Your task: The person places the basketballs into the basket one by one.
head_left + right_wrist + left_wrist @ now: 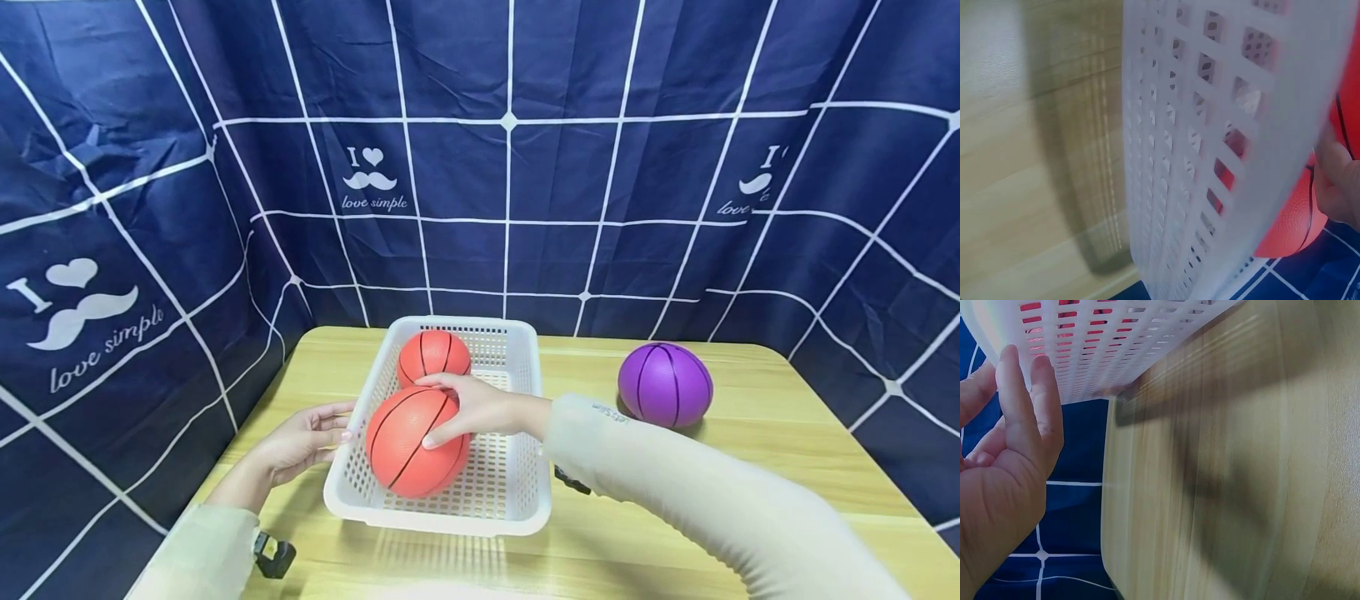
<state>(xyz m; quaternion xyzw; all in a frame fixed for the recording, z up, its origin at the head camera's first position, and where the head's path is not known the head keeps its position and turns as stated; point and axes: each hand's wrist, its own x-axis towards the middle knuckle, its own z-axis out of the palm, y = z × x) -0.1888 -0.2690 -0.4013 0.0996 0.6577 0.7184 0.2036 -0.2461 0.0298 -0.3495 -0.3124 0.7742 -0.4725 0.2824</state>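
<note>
A white perforated basket (442,521) holds two red balls with black lines. My right hand (480,406) reaches over the basket's right side, its thumb and fingers spread round the upper right of the nearer red ball (416,454). Behind it, the other red ball (433,354) lies at the basket's far left. My left hand (300,437) is at the basket's left side, fingers extended and fingertips at the wall. In the left wrist view, the left hand's fingers (1019,406) lie against the basket wall (1085,375). The right wrist view shows part of the right hand (1338,181) on a ball.
A purple ball (665,385) lies on the wooden table (600,550) to the right of the basket. Dark blue cloth (555,175) with white lines hangs behind the table and at both sides.
</note>
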